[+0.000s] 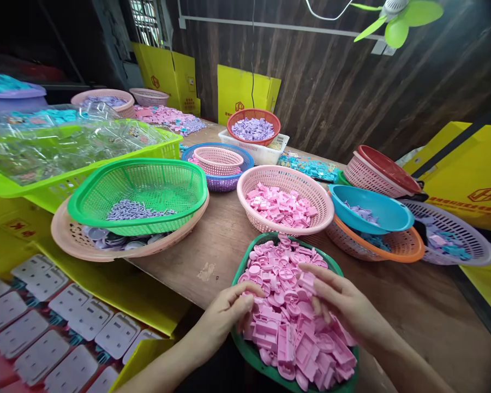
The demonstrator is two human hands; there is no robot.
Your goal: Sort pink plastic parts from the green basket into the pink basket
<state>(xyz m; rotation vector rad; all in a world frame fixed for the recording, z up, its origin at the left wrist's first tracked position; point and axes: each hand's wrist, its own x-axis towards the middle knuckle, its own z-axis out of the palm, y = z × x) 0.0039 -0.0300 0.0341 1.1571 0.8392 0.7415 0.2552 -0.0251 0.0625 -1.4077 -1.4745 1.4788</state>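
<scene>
A dark green basket [240, 357] at the table's near edge is heaped with pink plastic parts [286, 341], some box-shaped, some round or oval. My right hand [341, 300] is over the right side of the heap, with a small pink plastic piece [307, 282] between its thumb and fingers. At the left rim, my left hand [229, 308] has its fingers curled in against the parts; whatever they pinch is hidden. Just behind stands a pale pink basket [249, 210] with more small pink pieces [280, 204].
To the left, a green basket [188, 177] of small purple parts rests in a peach basket [65, 240]. Blue [393, 218] and orange [409, 248] baskets are stacked at right. A yellow carton [147, 355] of pale flat pieces stands at lower left. A green fan [396, 27] hangs above.
</scene>
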